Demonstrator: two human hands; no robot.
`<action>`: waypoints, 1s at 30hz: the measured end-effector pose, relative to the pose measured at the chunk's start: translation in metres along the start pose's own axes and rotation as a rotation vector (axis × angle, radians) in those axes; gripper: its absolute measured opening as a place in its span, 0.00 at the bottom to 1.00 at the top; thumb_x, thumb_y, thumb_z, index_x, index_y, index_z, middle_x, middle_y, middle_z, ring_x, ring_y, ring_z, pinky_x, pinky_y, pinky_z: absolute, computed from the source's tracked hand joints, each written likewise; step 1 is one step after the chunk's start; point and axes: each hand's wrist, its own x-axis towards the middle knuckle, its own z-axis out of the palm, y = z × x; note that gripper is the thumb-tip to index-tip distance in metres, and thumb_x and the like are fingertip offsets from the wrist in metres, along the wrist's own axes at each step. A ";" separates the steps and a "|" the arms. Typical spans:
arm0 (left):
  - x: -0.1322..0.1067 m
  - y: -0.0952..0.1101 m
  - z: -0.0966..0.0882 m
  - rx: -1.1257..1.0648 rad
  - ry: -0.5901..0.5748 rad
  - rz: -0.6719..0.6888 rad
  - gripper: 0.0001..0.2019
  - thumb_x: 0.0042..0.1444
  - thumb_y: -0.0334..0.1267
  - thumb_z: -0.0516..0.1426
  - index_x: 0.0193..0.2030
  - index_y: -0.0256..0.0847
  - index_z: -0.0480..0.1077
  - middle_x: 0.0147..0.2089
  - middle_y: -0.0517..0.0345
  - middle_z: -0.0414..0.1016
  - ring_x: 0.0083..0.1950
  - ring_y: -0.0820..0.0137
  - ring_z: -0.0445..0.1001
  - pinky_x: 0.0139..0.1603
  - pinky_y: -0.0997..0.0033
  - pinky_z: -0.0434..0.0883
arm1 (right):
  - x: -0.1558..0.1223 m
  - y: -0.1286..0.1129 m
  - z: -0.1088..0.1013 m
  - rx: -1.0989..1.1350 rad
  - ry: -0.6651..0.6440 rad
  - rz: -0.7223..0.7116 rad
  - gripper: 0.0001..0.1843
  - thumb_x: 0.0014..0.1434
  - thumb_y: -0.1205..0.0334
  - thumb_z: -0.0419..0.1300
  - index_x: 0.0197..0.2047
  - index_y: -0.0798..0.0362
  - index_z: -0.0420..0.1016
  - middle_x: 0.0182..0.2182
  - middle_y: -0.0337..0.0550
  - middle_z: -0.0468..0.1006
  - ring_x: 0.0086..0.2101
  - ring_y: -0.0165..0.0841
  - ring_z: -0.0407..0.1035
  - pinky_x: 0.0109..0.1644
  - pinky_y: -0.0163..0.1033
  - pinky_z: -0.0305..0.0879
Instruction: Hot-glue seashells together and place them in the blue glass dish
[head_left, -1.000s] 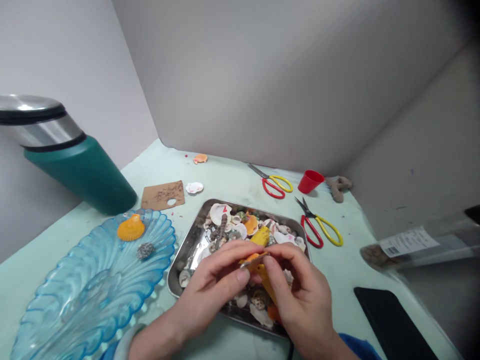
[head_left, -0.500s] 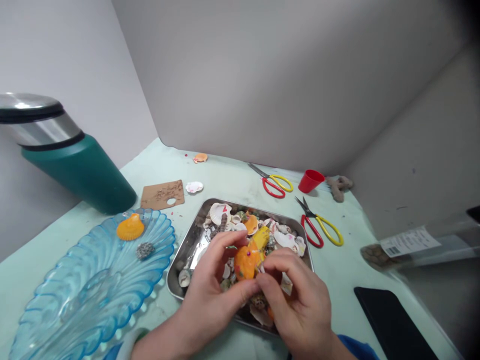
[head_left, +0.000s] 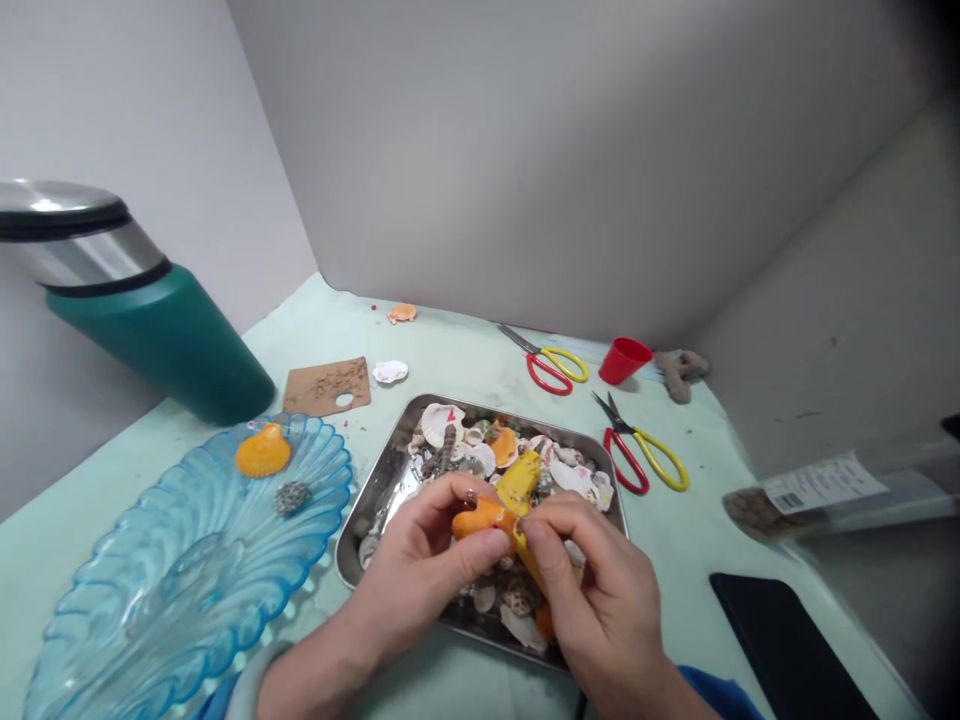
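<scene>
My left hand (head_left: 424, 570) pinches an orange scallop shell (head_left: 480, 520) between thumb and fingers, just above a steel tray (head_left: 375, 500) heaped with several mixed seashells. My right hand (head_left: 600, 600) closes on the shell's right edge, and a yellow strip (head_left: 534, 570) shows under its fingers. A yellow shell (head_left: 520, 479) lies in the tray just behind the hands. Both hands hover over the tray's near half and hide the shells under them.
A blue glass shell-shaped dish (head_left: 180, 570) at left holds an orange shell (head_left: 262, 452) and a grey one (head_left: 291, 496). A green flask (head_left: 142, 320) lies behind it. Two red-and-yellow scissors (head_left: 551, 368) (head_left: 641, 455), a red cup (head_left: 624, 360), a cardboard scrap (head_left: 330, 386) and a black phone (head_left: 787, 650) lie around.
The orange shell has been turned in my fingers: edge-on a second ago, flat face up half a second ago, now tilted sideways. Both hands stayed over the tray.
</scene>
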 end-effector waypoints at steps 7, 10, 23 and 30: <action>-0.002 -0.002 -0.003 0.010 -0.008 -0.048 0.13 0.51 0.45 0.67 0.38 0.39 0.75 0.37 0.55 0.74 0.38 0.71 0.71 0.38 0.73 0.69 | 0.002 -0.001 -0.002 0.041 -0.044 -0.021 0.10 0.64 0.71 0.55 0.32 0.52 0.72 0.25 0.39 0.74 0.26 0.29 0.70 0.29 0.32 0.67; -0.001 -0.001 -0.003 0.010 -0.015 0.015 0.11 0.52 0.43 0.67 0.34 0.38 0.74 0.37 0.55 0.74 0.40 0.69 0.72 0.42 0.71 0.69 | 0.001 -0.001 -0.002 0.050 -0.053 -0.024 0.10 0.64 0.71 0.55 0.32 0.53 0.71 0.25 0.39 0.74 0.26 0.28 0.69 0.29 0.32 0.67; 0.001 -0.002 -0.001 0.012 -0.010 0.079 0.09 0.51 0.39 0.68 0.31 0.38 0.74 0.35 0.55 0.73 0.39 0.70 0.72 0.41 0.72 0.71 | 0.002 -0.002 -0.003 0.052 -0.054 -0.014 0.10 0.64 0.71 0.55 0.31 0.53 0.71 0.25 0.38 0.73 0.26 0.28 0.69 0.29 0.31 0.66; 0.000 -0.002 -0.001 0.061 0.014 0.109 0.09 0.51 0.40 0.67 0.30 0.38 0.75 0.36 0.53 0.75 0.40 0.68 0.74 0.41 0.70 0.72 | 0.002 -0.002 -0.002 0.066 -0.079 -0.023 0.10 0.64 0.70 0.55 0.31 0.52 0.71 0.24 0.39 0.73 0.25 0.29 0.69 0.28 0.32 0.66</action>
